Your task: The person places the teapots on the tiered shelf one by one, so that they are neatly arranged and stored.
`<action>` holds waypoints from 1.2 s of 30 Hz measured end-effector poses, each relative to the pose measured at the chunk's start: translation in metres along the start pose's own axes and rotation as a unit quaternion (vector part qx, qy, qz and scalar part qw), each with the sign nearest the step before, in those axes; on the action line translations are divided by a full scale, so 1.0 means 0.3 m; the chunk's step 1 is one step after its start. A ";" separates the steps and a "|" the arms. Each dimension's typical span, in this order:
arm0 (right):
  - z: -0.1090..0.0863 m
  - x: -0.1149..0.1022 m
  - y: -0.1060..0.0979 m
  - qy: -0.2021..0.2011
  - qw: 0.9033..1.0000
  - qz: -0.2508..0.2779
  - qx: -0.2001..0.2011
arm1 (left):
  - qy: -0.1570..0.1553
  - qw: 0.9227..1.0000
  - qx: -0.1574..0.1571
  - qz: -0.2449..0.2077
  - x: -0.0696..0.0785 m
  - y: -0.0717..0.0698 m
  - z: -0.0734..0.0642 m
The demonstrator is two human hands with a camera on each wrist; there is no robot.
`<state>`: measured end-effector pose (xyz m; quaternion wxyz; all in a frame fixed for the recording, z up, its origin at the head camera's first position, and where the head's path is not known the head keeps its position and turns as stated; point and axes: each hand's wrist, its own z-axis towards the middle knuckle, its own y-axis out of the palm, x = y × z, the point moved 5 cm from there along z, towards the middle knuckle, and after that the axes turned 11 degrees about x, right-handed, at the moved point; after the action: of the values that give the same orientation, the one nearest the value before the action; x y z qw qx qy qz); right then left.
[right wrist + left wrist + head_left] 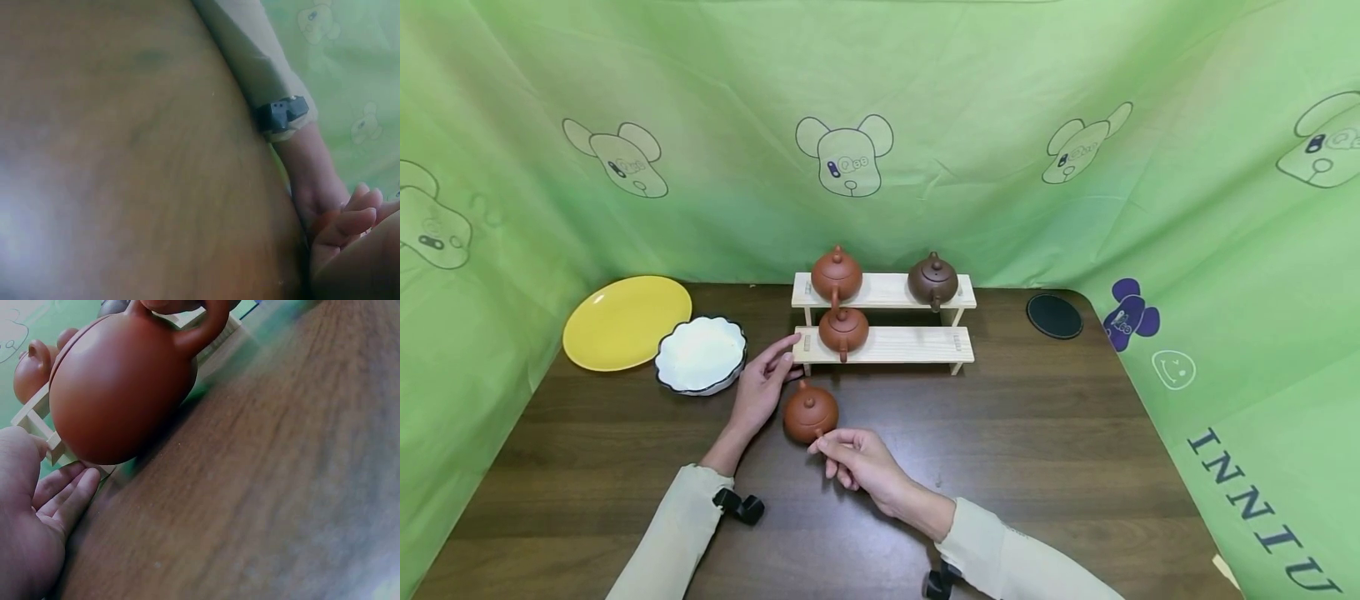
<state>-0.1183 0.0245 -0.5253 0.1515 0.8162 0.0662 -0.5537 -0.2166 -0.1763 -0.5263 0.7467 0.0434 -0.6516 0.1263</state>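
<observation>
My right hand [868, 467] pinches the handle of a reddish-brown clay teapot [810, 412], its spout pointing toward the rack. In the left wrist view the round side of this teapot [122, 387] fills the upper left, close over the table. At the left end of a two-tier wooden rack [910, 343], my left hand [760, 392] touches the lower shelf with fairly straight fingers. On that shelf stands another reddish teapot [843, 330]. The upper tier bears a reddish teapot [837, 276] at left and a dark brown teapot [933, 280] at right.
A yellow oval plate [625, 325] and a white scalloped dish [702, 357] with a dark rim lie left of the rack. To the right is a black round coaster [1055, 316]. Green printed cloth [970, 142] encloses the brown wooden table [1037, 467] behind and at both sides.
</observation>
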 end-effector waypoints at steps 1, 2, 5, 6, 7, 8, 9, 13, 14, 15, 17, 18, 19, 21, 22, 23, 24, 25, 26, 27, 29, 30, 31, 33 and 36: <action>0.000 -0.002 -0.002 -0.005 1.000 -0.004 0.003 | 0.001 1.000 0.000 -0.001 0.000 0.000 0.000; -0.001 -0.004 -0.004 -0.008 1.000 -0.008 0.006 | 0.002 1.000 0.001 -0.002 -0.001 -0.001 0.000; -0.002 -0.011 -0.009 -0.021 0.999 -0.021 0.014 | 0.001 1.000 0.002 0.001 -0.001 -0.002 0.000; -0.003 -0.013 -0.011 -0.025 0.999 -0.025 0.017 | 0.000 1.000 0.002 0.002 0.000 -0.003 0.000; -0.003 -0.014 -0.013 -0.028 0.999 -0.029 0.018 | -0.002 1.000 0.002 0.003 0.000 -0.003 0.000; -0.003 -0.016 -0.014 -0.030 0.999 -0.032 0.019 | -0.004 1.000 0.002 0.005 -0.001 -0.003 0.001; -0.002 -0.017 -0.016 -0.032 0.999 -0.035 0.020 | -0.005 1.000 0.002 0.007 -0.001 -0.004 0.001; -0.005 -0.021 -0.024 -0.035 0.999 -0.038 0.015 | -0.006 1.000 0.002 0.009 -0.001 -0.001 0.003; -0.006 -0.021 -0.026 -0.036 0.999 -0.038 0.013 | -0.006 1.000 0.002 0.011 -0.001 0.000 0.003; -0.007 -0.022 -0.029 -0.037 0.999 -0.038 0.011 | -0.005 1.000 0.002 0.012 -0.001 0.000 0.003; -0.011 -0.024 -0.036 -0.037 0.999 -0.036 0.008 | -0.003 1.000 0.004 0.010 0.001 0.001 0.003; -0.013 -0.025 -0.040 -0.036 0.999 -0.036 0.007 | -0.003 1.000 0.004 0.009 0.001 0.001 0.003; -0.015 -0.026 -0.044 -0.036 0.999 -0.037 0.007 | -0.001 1.000 0.004 0.007 0.001 0.001 0.003; -0.020 -0.028 -0.054 -0.034 0.999 -0.039 0.008 | 0.001 1.000 0.004 0.004 0.001 0.000 0.003; -0.025 -0.031 -0.060 -0.035 0.999 -0.039 0.009 | 0.001 1.000 0.004 0.002 0.001 0.000 0.003; -0.029 -0.034 -0.066 -0.035 0.998 -0.041 0.010 | 0.001 1.000 0.004 0.002 0.001 0.000 0.004; -0.033 -0.036 -0.071 -0.036 0.998 -0.043 0.012 | 0.000 1.000 0.004 0.000 0.000 0.000 0.004; -0.038 -0.040 -0.077 -0.039 0.998 -0.044 0.012 | -0.001 1.000 0.003 0.001 0.000 0.000 0.004; -0.043 -0.043 -0.083 -0.041 0.998 -0.044 0.012 | -0.003 1.000 0.003 0.001 0.000 0.000 0.004; -0.049 -0.046 -0.087 -0.043 0.998 -0.044 0.011 | -0.005 1.000 0.003 -0.001 0.000 0.000 0.004; -0.058 -0.052 -0.095 -0.049 0.998 -0.044 0.008 | -0.009 1.000 0.001 -0.004 0.001 0.000 0.004; -0.062 -0.053 -0.100 -0.052 0.998 -0.044 0.008 | -0.011 1.000 0.001 -0.006 0.002 0.000 0.004; -0.066 -0.055 -0.105 -0.054 0.998 -0.044 0.008 | -0.011 1.000 -0.001 -0.005 0.003 0.000 0.004; -0.074 -0.057 -0.113 -0.059 0.997 -0.043 0.009 | -0.013 1.000 -0.001 -0.010 0.006 0.001 0.003; -0.083 -0.058 -0.128 -0.062 0.997 -0.045 0.013 | -0.013 1.000 -0.002 -0.013 0.009 0.002 0.001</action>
<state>-0.1136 0.0697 -0.5073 0.1197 0.7783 0.0856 -0.6104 -0.2168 -0.1755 -0.5238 0.7397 0.0525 -0.6609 0.1149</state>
